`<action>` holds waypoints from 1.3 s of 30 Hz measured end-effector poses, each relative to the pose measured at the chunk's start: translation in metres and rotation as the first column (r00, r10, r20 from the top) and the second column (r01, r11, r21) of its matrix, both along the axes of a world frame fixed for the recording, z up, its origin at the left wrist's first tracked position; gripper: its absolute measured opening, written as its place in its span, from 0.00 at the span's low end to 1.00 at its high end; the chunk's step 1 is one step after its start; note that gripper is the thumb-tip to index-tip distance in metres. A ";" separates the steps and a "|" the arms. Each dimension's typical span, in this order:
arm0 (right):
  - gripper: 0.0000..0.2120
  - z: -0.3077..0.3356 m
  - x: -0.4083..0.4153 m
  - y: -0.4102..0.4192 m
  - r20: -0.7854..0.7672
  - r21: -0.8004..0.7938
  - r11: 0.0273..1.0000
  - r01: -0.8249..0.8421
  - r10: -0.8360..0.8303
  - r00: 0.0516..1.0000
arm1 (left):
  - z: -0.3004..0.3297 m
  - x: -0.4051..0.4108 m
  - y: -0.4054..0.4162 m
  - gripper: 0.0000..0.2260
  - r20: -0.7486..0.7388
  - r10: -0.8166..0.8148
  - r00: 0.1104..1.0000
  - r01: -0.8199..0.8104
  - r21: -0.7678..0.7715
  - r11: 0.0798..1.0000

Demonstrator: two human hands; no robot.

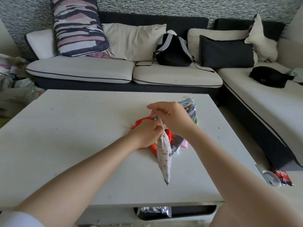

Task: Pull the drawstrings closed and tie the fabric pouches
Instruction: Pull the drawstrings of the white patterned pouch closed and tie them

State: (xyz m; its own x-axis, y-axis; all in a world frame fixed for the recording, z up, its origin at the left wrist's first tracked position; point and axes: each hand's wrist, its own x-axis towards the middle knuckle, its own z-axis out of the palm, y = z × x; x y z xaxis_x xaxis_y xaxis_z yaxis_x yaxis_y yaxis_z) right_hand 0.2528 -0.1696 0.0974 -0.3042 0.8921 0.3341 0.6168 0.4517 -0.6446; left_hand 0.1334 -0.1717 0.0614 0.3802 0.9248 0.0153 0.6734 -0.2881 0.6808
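White printed pouch (164, 158) hanging (mouth cinched), both hands, left (146, 134), right (172, 117), pinching its drawstring (162, 126).

White printed pouch (164, 158) hangs neck-up, gathered shut, cord (161, 122) taut above; red pouch (153, 145) and others (191, 110) lie heaped beneath.

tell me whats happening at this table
A person is tying a white printed drawstring pouch over a white coffee table. The left hand grips its gathered neck, so the pouch dangles, while the right hand pulls the drawstring upward. Beneath the hands lies a pile of other pouches: a red one, a grey one, and a pink one.
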 end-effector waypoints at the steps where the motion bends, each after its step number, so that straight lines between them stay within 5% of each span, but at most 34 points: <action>1: 0.16 0.002 0.000 0.002 0.038 -0.031 0.999 -0.013 0.014 0.999 | -0.002 -0.001 -0.001 0.15 -0.027 -0.041 0.999 0.041 0.021 0.999; 5: 0.18 0.000 0.000 0.004 -0.037 -0.162 0.987 -0.003 -0.003 0.999 | -0.010 -0.003 -0.002 0.15 -0.046 -0.074 0.996 0.077 0.070 0.995; 9: 0.21 -0.010 0.002 0.004 -0.173 -0.359 0.932 0.046 -0.115 0.978 | -0.010 -0.005 -0.003 0.14 0.203 -0.001 0.979 -0.005 0.027 1.000; 15: 0.11 -0.017 0.009 -0.002 0.023 -0.110 0.987 0.113 -0.111 0.994 | -0.006 -0.003 0.000 0.15 0.434 0.202 0.878 -0.115 -0.219 0.969; 20: 0.09 -0.016 0.022 -0.004 -0.059 -0.183 0.980 0.073 -0.086 0.995 | -0.007 -0.005 -0.004 0.13 0.589 0.305 0.748 -0.057 -0.401 0.914; 24: 0.06 -0.023 0.021 -0.003 -0.086 -0.199 0.976 0.083 -0.102 0.991 | -0.008 -0.003 -0.006 0.13 0.576 0.343 0.742 -0.128 -0.381 0.916; 31: 0.11 -0.024 0.017 -0.004 0.242 0.091 0.995 -0.033 0.010 0.970 | -0.003 -0.008 -0.007 0.11 0.486 0.254 0.837 -0.121 -0.288 0.950; 39: 0.09 -0.026 0.015 -0.007 0.174 0.057 0.997 0.054 -0.063 0.983 | -0.007 -0.013 -0.008 0.13 0.194 0.113 0.974 -0.141 0.136 0.981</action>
